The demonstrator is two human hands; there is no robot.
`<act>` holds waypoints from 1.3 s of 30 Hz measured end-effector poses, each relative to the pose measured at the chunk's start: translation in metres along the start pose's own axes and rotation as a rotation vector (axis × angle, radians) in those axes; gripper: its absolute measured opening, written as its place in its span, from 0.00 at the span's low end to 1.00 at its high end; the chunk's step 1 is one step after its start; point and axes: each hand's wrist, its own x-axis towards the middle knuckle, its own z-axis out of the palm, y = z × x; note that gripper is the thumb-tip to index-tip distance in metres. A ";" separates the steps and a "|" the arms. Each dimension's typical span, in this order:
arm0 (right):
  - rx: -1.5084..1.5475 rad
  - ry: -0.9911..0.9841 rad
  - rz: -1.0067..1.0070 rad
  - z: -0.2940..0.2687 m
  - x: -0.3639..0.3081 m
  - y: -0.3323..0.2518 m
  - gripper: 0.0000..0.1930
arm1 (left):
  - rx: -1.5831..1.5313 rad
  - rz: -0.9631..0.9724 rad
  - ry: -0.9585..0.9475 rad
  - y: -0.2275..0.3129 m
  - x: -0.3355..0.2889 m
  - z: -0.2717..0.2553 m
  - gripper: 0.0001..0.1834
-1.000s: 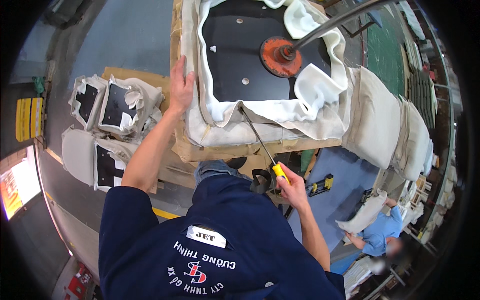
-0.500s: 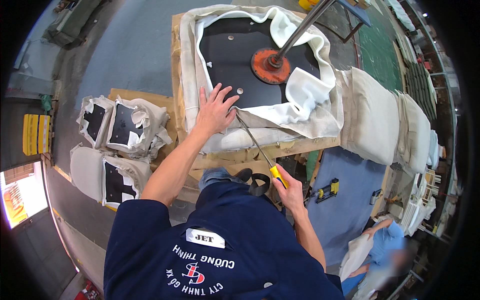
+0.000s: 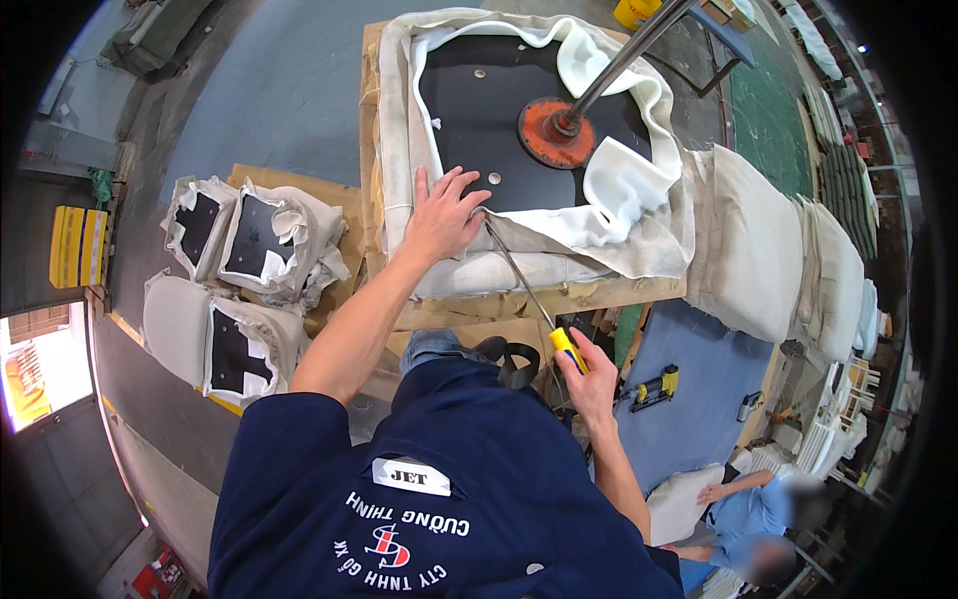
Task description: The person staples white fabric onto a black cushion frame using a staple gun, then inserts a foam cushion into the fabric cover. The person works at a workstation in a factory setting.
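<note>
An upholstered seat cushion (image 3: 469,278) lies underside up, its black base board (image 3: 469,110) ringed by loose beige fabric (image 3: 639,245) and white padding (image 3: 619,185). My left hand (image 3: 442,218) rests on the near edge of it, fingers spread over the fabric and board. My right hand (image 3: 591,377) is closed round the yellow handle of a screwdriver (image 3: 567,344). Its long thin shaft slants up to the fabric edge beside my left thumb, where the tip is hidden. A round orange pressing disc (image 3: 556,132) on a metal rod stands on the board.
Several smaller cushions (image 3: 254,240) lie at the left. More beige cushions (image 3: 746,245) are lined up at the right. A yellow and black staple gun (image 3: 655,389) lies on the blue surface (image 3: 689,349). At the lower right a person in light blue (image 3: 748,514) handles a beige cushion (image 3: 684,502).
The whole scene has shifted slightly right in view. Both my hands keep almost the same place on the cushion and screwdriver. The other person's arms and cushion have moved.
</note>
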 end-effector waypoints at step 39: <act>1.044 -0.278 0.593 0.003 -0.042 0.013 0.25 | -0.119 -0.006 -0.013 -0.007 -0.007 -0.002 0.11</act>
